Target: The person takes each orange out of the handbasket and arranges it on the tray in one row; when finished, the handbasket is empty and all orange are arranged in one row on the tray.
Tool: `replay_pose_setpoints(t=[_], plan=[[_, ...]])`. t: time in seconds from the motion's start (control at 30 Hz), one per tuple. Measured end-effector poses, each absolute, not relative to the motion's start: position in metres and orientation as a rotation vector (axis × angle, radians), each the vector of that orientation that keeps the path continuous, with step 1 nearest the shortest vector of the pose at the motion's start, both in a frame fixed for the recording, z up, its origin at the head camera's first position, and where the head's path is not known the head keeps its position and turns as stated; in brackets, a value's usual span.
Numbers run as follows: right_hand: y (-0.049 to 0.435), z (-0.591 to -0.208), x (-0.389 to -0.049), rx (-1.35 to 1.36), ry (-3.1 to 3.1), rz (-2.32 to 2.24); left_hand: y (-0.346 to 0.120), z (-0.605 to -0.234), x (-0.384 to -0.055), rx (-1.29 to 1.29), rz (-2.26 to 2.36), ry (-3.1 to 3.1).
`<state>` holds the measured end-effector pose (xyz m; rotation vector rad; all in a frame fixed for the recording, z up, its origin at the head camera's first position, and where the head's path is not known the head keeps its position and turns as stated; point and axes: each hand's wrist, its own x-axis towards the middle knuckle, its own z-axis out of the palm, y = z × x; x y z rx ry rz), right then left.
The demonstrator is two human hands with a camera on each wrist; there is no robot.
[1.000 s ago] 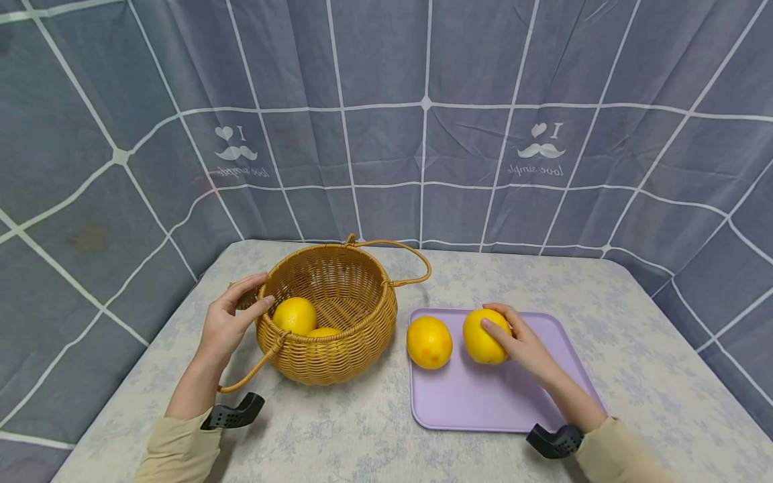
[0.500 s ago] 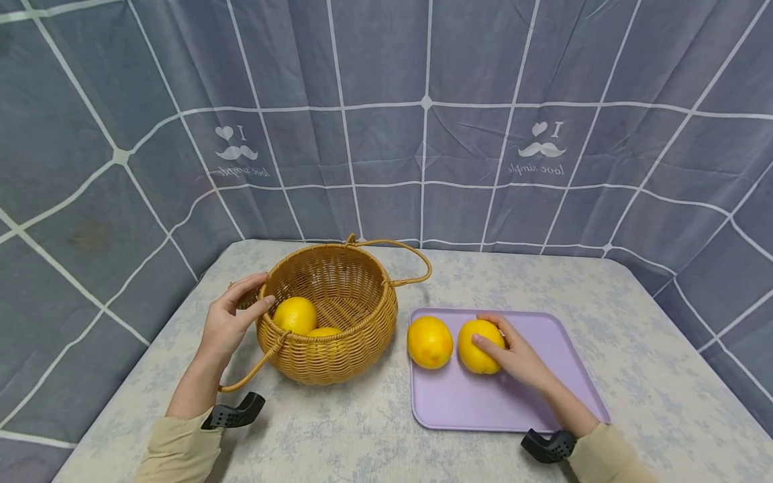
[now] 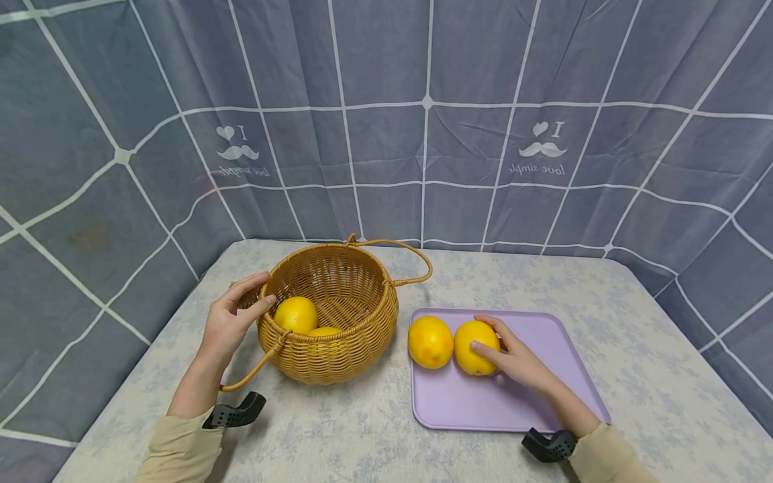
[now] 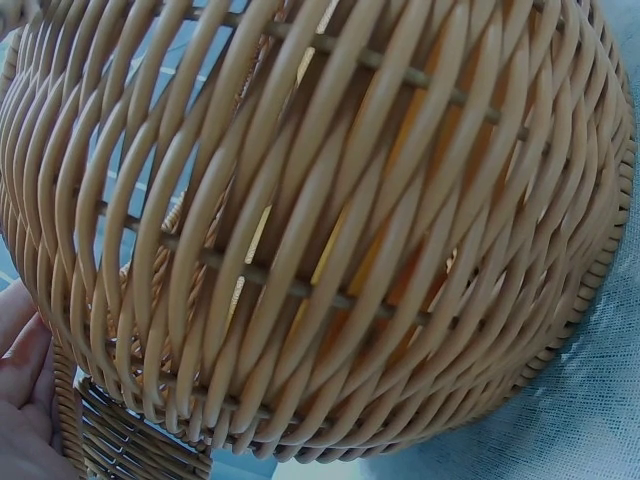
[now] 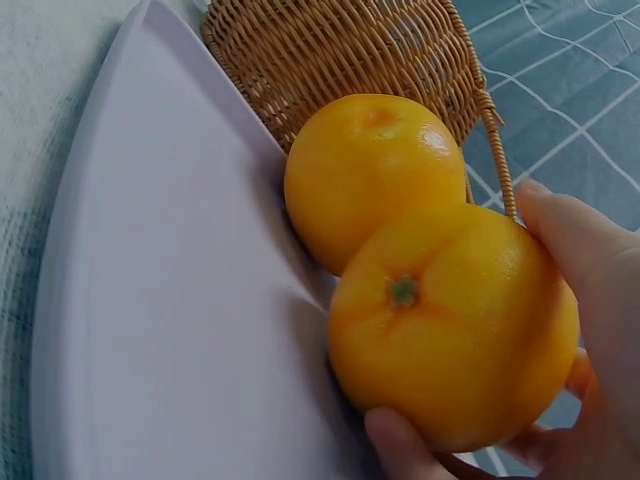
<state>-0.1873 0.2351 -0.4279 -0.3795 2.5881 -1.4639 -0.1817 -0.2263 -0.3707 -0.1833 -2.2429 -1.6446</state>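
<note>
On the left of the head view my left hand (image 3: 228, 322) holds the near-left rim of a wicker basket (image 3: 338, 359), thumb lying over the edge. The basket's woven side (image 4: 330, 230) fills the left wrist view. Inside it sit a yellow orange (image 3: 296, 314) and part of another orange (image 3: 325, 332), mostly hidden by the front wall. My right hand (image 3: 513, 355) grips an orange (image 3: 475, 347) over the lilac tray (image 3: 477, 406), fingers and thumb around its right side. A second orange (image 5: 370, 175) lies right beside it at the tray's left edge.
The basket's looped handle (image 3: 417, 258) sticks out to the right, toward the tray; its other handle (image 3: 250, 372) hangs at the front left. A grey checked curtain (image 3: 386, 147) stands behind the pale patterned tablecloth (image 3: 338, 429).
My right hand has moved left and slightly nearer with its orange, bringing it down beside the other orange on the tray. The left hand and the basket have stayed put.
</note>
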Motion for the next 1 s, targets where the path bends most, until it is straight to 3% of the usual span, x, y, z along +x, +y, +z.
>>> replay_pose_setpoints(t=[0.67, 1.0], plan=[[0.243, -0.427, -0.185, -0.563, 2.642, -1.314, -0.225, -0.371, -0.183, -0.168, -1.655, -2.255], [0.254, -0.403, -0.19, -0.699, 2.639, -1.365, -0.227, -0.372, -0.183, -0.193, -1.65, -2.245]])
